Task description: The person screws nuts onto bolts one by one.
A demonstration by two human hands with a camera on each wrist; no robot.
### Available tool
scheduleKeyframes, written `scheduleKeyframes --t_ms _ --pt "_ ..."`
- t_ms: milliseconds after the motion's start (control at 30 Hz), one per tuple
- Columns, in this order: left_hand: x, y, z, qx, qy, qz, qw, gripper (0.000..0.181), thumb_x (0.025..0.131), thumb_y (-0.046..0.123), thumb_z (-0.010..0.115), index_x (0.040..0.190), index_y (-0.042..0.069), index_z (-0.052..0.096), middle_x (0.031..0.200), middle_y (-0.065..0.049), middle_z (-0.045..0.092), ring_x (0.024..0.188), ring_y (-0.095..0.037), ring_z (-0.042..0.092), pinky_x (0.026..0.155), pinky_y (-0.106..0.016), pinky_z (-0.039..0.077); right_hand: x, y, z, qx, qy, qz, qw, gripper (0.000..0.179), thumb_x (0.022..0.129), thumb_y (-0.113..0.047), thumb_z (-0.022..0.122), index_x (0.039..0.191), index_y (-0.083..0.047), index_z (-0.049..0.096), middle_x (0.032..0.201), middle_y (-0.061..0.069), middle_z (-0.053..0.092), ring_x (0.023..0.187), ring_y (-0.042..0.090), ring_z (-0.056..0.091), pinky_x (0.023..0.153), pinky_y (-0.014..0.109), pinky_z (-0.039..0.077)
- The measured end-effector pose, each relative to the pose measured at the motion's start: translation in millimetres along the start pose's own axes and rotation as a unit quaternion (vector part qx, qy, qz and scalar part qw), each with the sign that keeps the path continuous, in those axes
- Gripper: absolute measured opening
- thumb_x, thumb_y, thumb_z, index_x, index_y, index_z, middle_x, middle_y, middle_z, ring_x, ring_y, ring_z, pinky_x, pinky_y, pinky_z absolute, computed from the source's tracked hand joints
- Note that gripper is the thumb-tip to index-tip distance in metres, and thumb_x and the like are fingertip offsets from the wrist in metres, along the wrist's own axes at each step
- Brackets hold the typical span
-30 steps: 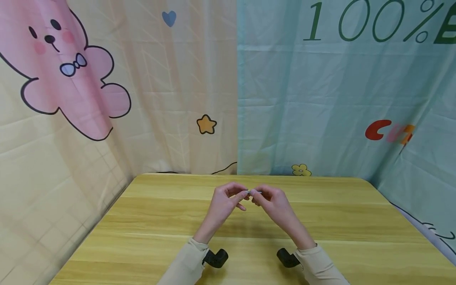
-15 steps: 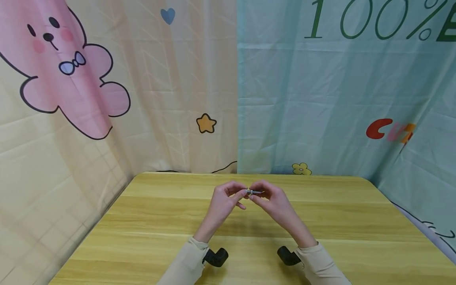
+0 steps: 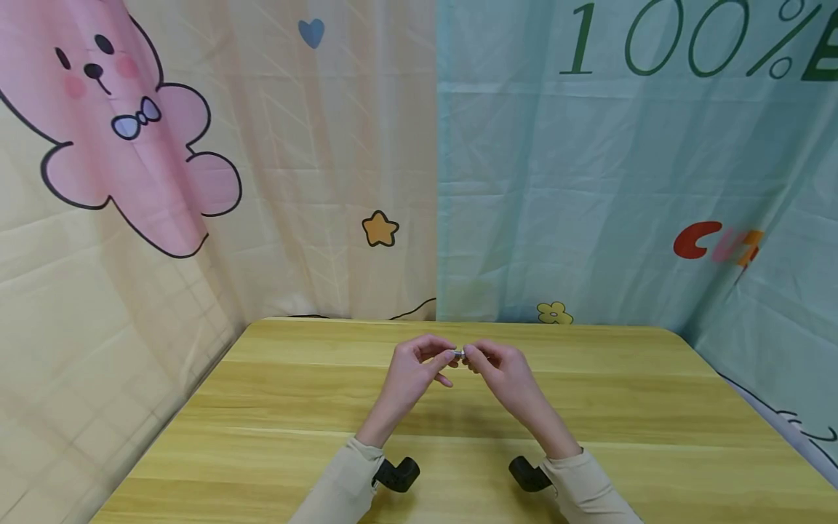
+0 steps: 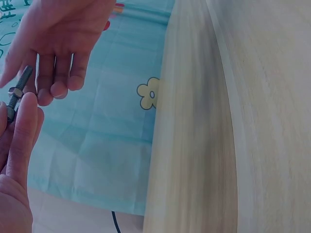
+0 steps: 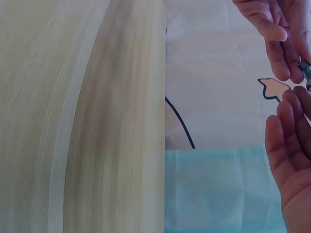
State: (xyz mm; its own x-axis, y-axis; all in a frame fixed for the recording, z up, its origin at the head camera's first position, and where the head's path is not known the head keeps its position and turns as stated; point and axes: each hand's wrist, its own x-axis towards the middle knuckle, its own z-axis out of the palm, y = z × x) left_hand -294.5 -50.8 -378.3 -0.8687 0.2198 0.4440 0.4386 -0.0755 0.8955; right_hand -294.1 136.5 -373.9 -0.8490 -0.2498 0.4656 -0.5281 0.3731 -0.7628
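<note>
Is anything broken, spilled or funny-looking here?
Nothing looks spilled or broken, and the bolt looks straight with its nut on it. One funny bit: the colourful letters look squished, seemingly because the blue curtain folds there in the corner.

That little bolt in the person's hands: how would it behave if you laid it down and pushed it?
The bolt is likely stiff and fairly heavy for its size: it looks like grey metal. Its slim, straight shank suggests it could roll, though the wider nut around it would probably make it wobble.
</note>
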Motion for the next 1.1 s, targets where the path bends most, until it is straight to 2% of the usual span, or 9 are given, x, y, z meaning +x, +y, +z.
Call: scheduleKeyframes --t_ms 133,233,300,500,633,733,900,1000,1100 --pt "-0.1 0.3 0.2 -0.006 0.008 -0.001 0.9999 0.015 0.094 0.006 0.066 0.104 -0.006 0.069 0.098 -0.021 0.069 0.091 -0.037 0.067 0.062 -0.045 0.062 -0.2 1 -1 0.029 -0.004 -0.005 0.9996 0.025 0.098 -0.034 0.063 0.112 -0.015 0.070 0.099 0.000 0.067 0.091 0.022 0.064 0.072 0.033 0.056" --pt "0.0 1.4 0.2 -0.009 0.014 0.002 0.9999 0.015 0.094 0.005 0.066 0.104 -0.006 0.069 0.098 -0.023 0.068 0.091 -0.039 0.066 0.060 -0.042 0.062 1.1 2 -2 0.053 -0.020 -0.038 0.9977 0.024 0.094 -0.023 0.069 0.116 -0.012 0.067 0.107 0.002 0.068 0.098 0.020 0.064 0.083 0.034 0.057" --pt "0.5 1.7 0.1 -0.010 0.015 0.003 0.9998 0.016 0.094 0.006 0.067 0.103 -0.007 0.069 0.098 -0.024 0.068 0.090 -0.040 0.066 0.059 -0.040 0.062 2.0 3 -2 0.061 -0.026 -0.056 0.9963 0.022 0.093 -0.015 0.071 0.114 -0.010 0.067 0.106 0.003 0.068 0.099 0.020 0.064 0.083 0.034 0.057" --pt "1.2 0.2 0.0 -0.011 0.008 0.001 0.9999 0.017 0.094 0.007 0.067 0.102 -0.007 0.068 0.097 -0.024 0.068 0.090 -0.042 0.066 0.060 -0.038 0.062 2.1 0 1 0.041 -0.020 -0.053 0.9975 0.018 0.091 -0.002 0.070 0.108 -0.006 0.067 0.103 0.007 0.068 0.097 0.021 0.066 0.085 0.034 0.058" --pt "0.1 0.6 0.2 -0.013 0.010 0.001 0.9999 0.016 0.094 0.007 0.067 0.102 -0.007 0.068 0.096 -0.023 0.068 0.090 -0.040 0.066 0.060 -0.039 0.062 -2.5 -20 -1 0.024 -0.022 -0.047 0.9984 0.013 0.093 0.000 0.066 0.106 0.000 0.067 0.101 0.012 0.069 0.097 0.025 0.067 0.087 0.037 0.057" --pt "-0.9 1.4 0.5 -0.010 0.006 0.003 0.9999 0.016 0.094 0.008 0.067 0.102 -0.006 0.069 0.096 -0.021 0.069 0.089 -0.037 0.067 0.060 -0.039 0.062 -6.2 -32 -2 0.016 -0.022 -0.034 0.9990 0.010 0.096 -0.003 0.063 0.103 0.002 0.068 0.096 0.014 0.068 0.091 0.029 0.067 0.081 0.035 0.058" --pt "-1.1 1.2 1.9 -0.006 0.000 0.002 1.0000 0.014 0.094 0.010 0.067 0.101 -0.003 0.069 0.096 -0.019 0.069 0.092 -0.042 0.066 0.060 -0.039 0.062 -3.5 -12 1 0.006 -0.001 -0.013 0.9999 0.017 0.099 -0.019 0.063 0.097 -0.006 0.073 0.083 0.006 0.068 0.076 0.025 0.063 0.061 0.028 0.054" --pt "-1.3 0.5 2.8 -0.007 0.001 -0.001 1.0000 0.014 0.094 0.009 0.067 0.101 -0.003 0.069 0.096 -0.019 0.069 0.094 -0.048 0.063 0.060 -0.040 0.062 -0.9 1 2 0.008 0.005 -0.005 0.9999 0.022 0.098 -0.031 0.062 0.097 -0.012 0.074 0.083 0.002 0.067 0.075 0.024 0.063 0.059 0.028 0.054" --pt "-1.7 0.6 3.4 -0.002 0.004 -0.001 1.0000 0.014 0.094 0.009 0.067 0.101 -0.003 0.069 0.096 -0.018 0.069 0.092 -0.043 0.065 0.060 -0.040 0.062 -1.1 2 2 0.015 0.004 0.002 0.9999 0.024 0.098 -0.038 0.061 0.103 -0.018 0.072 0.090 0.000 0.068 0.083 0.027 0.063 0.065 0.031 0.056"
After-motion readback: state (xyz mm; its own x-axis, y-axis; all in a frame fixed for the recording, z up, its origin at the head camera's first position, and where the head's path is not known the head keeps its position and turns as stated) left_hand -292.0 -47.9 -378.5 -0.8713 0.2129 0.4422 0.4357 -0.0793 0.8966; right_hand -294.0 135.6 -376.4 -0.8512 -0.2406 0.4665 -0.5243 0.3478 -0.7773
